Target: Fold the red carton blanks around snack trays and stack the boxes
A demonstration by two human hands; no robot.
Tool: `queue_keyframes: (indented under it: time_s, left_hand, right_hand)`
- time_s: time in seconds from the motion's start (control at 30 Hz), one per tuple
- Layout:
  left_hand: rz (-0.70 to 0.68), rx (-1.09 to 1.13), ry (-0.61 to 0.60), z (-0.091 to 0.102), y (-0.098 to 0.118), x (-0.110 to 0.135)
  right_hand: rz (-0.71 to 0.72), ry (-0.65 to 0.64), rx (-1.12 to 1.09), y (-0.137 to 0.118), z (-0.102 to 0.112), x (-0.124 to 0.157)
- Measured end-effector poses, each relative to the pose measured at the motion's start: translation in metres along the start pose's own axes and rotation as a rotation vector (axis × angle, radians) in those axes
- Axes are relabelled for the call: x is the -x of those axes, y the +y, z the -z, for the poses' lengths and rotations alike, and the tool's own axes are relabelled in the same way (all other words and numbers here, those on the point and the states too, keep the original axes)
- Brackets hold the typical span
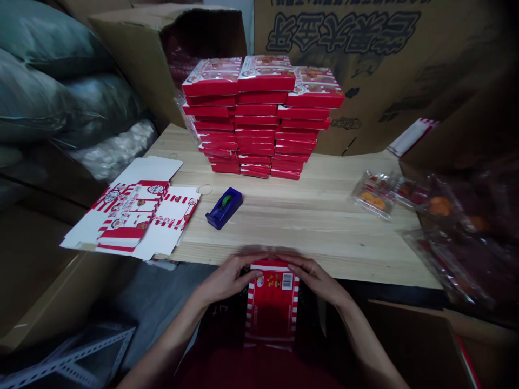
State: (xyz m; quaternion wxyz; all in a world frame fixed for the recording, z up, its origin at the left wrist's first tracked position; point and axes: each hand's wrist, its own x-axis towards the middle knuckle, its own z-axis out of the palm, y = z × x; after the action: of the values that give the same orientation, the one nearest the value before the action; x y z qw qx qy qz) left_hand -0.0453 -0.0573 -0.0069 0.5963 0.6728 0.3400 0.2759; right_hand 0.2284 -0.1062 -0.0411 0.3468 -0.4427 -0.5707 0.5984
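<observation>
A wooden table (316, 227) is standing among cardboard cartons (344, 48), with three stacks of folded red boxes (259, 116) already rising at its far side, one flat printed box blank (130, 208) still lying unfolded at the left beside a blue tape dispenser (224, 208), and packets of orange biscuits (373, 194) resting at the right. At the near edge, the left hand (229, 278) and the right hand (314, 278) are clamping a red box (271, 308) from both sides, their fingers nearly meeting over its far end.
</observation>
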Motion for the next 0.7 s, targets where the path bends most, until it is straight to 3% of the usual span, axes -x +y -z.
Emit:
queue_keyframes:
  time_s: [0.1,0.23,0.37,0.43,0.53,0.57,0.63,0.7]
  left_hand:
    - [-0.022,0.012,0.020,-0.003,0.002,0.004]
    - [-0.037,-0.082,-0.050,-0.008,-0.010,0.007]
    - [0.001,-0.075,0.056,-0.009,-0.023,0.001]
    - [0.012,-0.101,0.211,0.008,-0.026,-0.008]
    - [0.075,-0.288,0.696,0.058,-0.027,-0.028]
    - [0.110,-0.319,0.784,0.077,-0.027,-0.034]
    - [0.173,-0.326,0.819,0.109,-0.028,-0.045]
    - [0.233,-0.290,0.757,0.127,-0.031,-0.052]
  right_hand:
    - [0.010,0.035,0.034,0.004,-0.004,0.002]
    - [0.034,0.080,0.005,0.006,-0.016,-0.003]
    - [0.030,0.145,-0.010,0.001,-0.019,-0.012]
    - [0.037,0.215,0.004,-0.004,-0.013,-0.014]
    - [0.051,0.343,-0.014,-0.016,0.002,-0.013]
    - [0.060,0.365,-0.024,-0.021,0.007,-0.012]
    - [0.090,0.382,-0.025,-0.028,0.013,-0.010]
    - [0.122,0.377,-0.003,-0.033,0.015,-0.010]
